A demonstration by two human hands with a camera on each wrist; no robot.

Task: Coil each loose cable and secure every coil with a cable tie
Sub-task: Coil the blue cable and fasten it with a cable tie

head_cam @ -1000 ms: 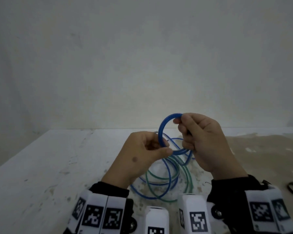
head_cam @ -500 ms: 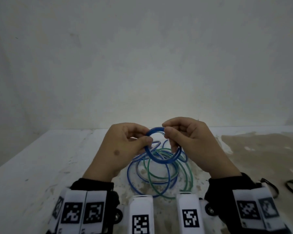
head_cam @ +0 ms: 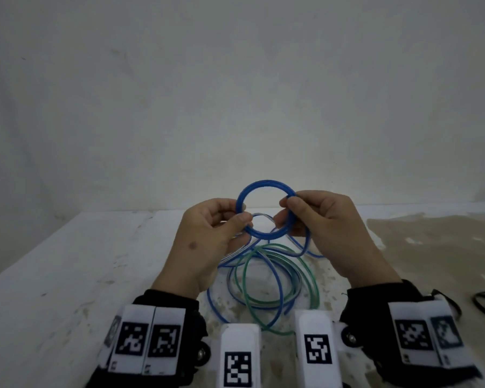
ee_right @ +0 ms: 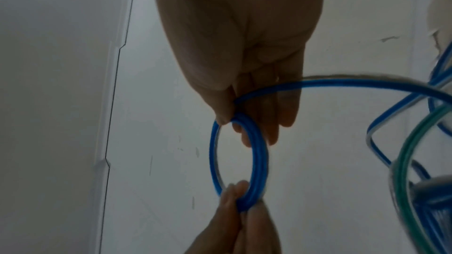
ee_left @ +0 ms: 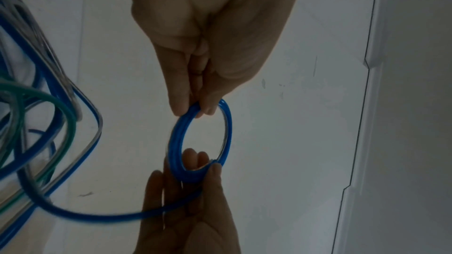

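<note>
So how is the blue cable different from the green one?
The blue cable is partly wound into a small tight ring, held up between the left hand and right hand; the green cable lies untouched on the table in wide, loose loops. Both are thin, and neither has a tie on it.

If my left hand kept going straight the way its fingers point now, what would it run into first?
Most likely the right hand, just across the small blue coil that both hands pinch. The left hand points right and slightly away; depth past the coil is hard to judge.
</note>
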